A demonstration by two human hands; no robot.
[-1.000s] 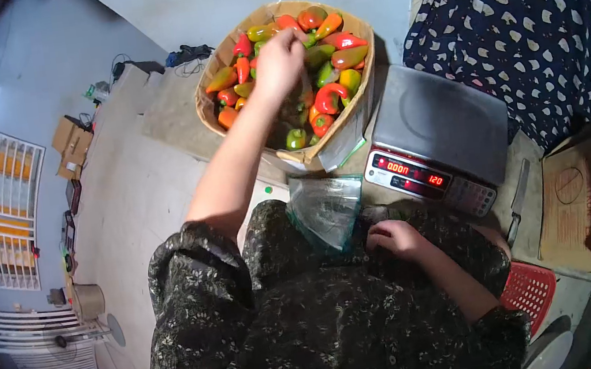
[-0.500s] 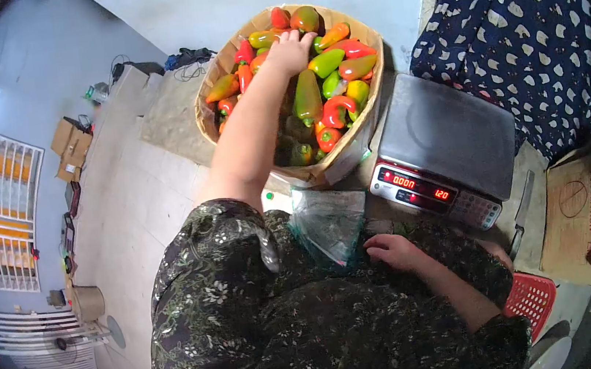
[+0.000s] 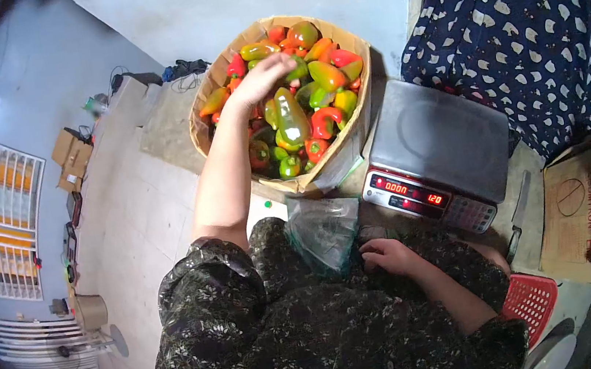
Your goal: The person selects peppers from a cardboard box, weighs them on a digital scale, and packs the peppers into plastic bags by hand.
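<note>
My left hand (image 3: pixel 265 81) is over a paper-lined round basket (image 3: pixel 202 133) heaped with red, orange and green peppers. Its fingers curl around a green pepper (image 3: pixel 298 70), partly hidden by the hand. A long green-orange pepper (image 3: pixel 292 117) lies just below it in the pile. Lower down, my right hand (image 3: pixel 387 256) rests at my lap with fingers bent at the edge of a clear greenish plastic bag (image 3: pixel 322 229). The bag hangs over my lap; the fingertips' grip on it is partly hidden.
Right of the basket stands a digital scale (image 3: pixel 442 144) with lit red figures. Beyond it are a knife (image 3: pixel 521 201), a cardboard box (image 3: pixel 572 213) and a red plastic basket (image 3: pixel 530 303). Dark-blue patterned cloth (image 3: pixel 513 32) hangs at the upper right.
My left hand has drawn back toward me and left across the peppers, its fingers now curled around a green one. Some peppers have shifted. My right hand stays by the bag.
</note>
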